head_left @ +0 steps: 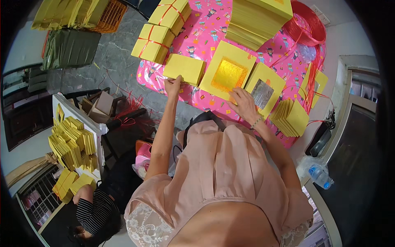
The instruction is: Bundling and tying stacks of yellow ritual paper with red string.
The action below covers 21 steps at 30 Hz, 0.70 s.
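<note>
My left hand (173,86) is at the near edge of a low stack of yellow paper (185,68), its fingers closed on that edge. To the right lies a larger yellow paper stack (216,61) whose top sheet bears a gold foil square (230,76). My right hand (245,105) rests at that stack's near right corner, fingers stretched and thumb apart. Beside it lies a yellow sheet with a silver foil square (262,92), partly beneath my wrist. Nearer the right edge stands a fanned pile of folded yellow paper (288,117).
The table has a pink patterned cover (197,43). Tied yellow bundles (152,43) stand at its far left, a tall paper stack (255,24) at the back. Red string (304,35) sits far right. On the left, a person (96,210) sits by a white table (61,101) with yellow bundles.
</note>
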Available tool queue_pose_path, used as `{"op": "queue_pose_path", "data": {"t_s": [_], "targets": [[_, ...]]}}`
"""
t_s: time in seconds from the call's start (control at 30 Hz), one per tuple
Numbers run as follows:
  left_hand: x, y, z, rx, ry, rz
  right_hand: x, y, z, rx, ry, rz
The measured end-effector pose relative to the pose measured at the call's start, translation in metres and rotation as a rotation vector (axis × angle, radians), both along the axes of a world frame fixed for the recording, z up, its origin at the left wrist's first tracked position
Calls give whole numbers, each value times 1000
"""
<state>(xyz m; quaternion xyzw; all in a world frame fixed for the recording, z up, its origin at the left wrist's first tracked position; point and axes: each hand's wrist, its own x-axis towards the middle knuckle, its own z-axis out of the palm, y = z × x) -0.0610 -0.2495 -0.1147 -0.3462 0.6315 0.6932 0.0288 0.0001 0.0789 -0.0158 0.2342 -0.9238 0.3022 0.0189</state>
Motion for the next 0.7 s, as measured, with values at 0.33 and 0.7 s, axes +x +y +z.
{"op": "queue_pose_path", "data": {"t_s": [0.33, 0.7], "targets": [[19, 47, 96, -735, 429, -407, -8, 7, -1, -190, -280, -181], [12, 93, 96, -899, 653, -1211, -26, 16, -17, -380, -737, -266]]}}
